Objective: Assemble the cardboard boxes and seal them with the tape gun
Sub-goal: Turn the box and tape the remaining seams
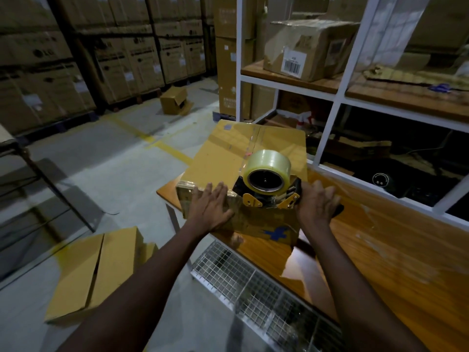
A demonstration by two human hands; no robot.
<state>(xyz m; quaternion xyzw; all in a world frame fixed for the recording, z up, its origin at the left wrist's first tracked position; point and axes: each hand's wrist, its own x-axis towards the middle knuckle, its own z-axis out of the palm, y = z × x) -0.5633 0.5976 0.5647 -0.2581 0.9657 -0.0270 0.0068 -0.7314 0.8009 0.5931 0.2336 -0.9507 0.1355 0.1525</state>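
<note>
warehouse worktop (380,250): flat, open left grip (210,207) steadies the box (228,153) so right grip (317,204), curled round the tape gun (267,184), can seal.

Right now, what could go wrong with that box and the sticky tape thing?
The box sits at the corner of the table, so a hard pull might slide it off. The left hand presses flat close to the tape gun, whose cutting edge could nick it. The right hand holds the tape gun at the box's near edge; a tilt might leave the tape crooked.
</note>
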